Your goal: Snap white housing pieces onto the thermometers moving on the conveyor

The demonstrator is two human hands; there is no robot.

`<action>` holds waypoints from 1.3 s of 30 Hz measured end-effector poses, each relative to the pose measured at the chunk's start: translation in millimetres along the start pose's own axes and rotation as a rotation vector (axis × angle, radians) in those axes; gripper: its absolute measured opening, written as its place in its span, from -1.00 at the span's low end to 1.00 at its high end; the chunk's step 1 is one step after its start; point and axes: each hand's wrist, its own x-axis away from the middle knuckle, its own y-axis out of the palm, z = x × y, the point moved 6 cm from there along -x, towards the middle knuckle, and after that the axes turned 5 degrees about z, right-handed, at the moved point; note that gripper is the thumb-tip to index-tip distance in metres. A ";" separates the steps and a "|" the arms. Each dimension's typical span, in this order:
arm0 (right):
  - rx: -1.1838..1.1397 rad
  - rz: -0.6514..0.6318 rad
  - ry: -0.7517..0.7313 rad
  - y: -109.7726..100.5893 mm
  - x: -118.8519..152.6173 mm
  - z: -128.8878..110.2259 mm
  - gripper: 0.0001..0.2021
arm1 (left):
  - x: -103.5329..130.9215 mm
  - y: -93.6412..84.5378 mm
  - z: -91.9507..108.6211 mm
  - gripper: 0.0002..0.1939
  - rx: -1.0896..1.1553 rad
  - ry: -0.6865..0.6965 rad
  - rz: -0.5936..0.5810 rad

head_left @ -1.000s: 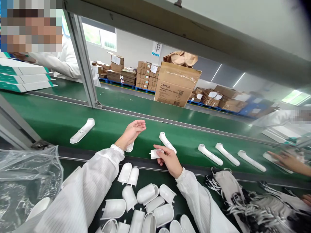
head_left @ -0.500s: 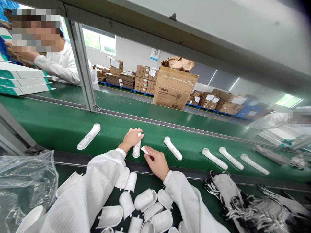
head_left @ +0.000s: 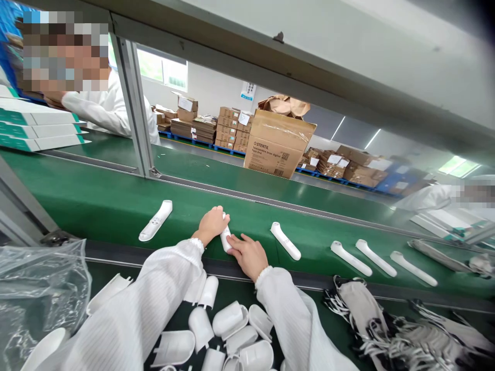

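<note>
My left hand [head_left: 212, 225] is closed around the upper end of a slim white handheld thermometer [head_left: 225, 240] on the green belt. My right hand [head_left: 249, 253] presses its fingers and thumb against the lower end, where a white cover lies over the body; whether it is fully seated I cannot tell. To the left lies another thermometer [head_left: 156, 221] with its inner side up. A further thermometer [head_left: 286, 241] rests right of my hands, with several more beyond it. Below my sleeves lies a pile of white rounded covers [head_left: 231, 317] with small tabs.
Clear plastic bag [head_left: 42, 288] at left; bundled grey cuffs with dark and white cords [head_left: 363, 304] at right. A metal post [head_left: 135, 108] and overhead beam frame the station. Beyond stand a large carton [head_left: 278, 144] and white-green boxes [head_left: 42, 129]. A co-worker in white [head_left: 104, 111] is at upper left.
My right hand has brought the small white cover down onto the thermometer's lower end. The thermometers on the belt have shifted to the right.
</note>
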 end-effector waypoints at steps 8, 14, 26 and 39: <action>-0.127 0.076 -0.045 -23.5 21.3 6.1 -0.62 | -1.9 -9.7 -5.7 -0.64 0.256 0.136 0.043; -0.511 -0.213 0.034 -64.5 62.0 5.7 -0.81 | -6.1 -45.5 -26.9 -0.69 0.317 0.090 0.237; -0.563 -0.460 -0.010 -49.2 70.4 -7.0 -0.80 | -0.4 -65.2 -84.2 -0.60 -0.196 -0.237 0.141; -0.883 0.024 0.229 -7.4 -4.2 8.1 -0.62 | -11.0 -48.1 -92.4 -0.51 -0.078 -0.233 -0.021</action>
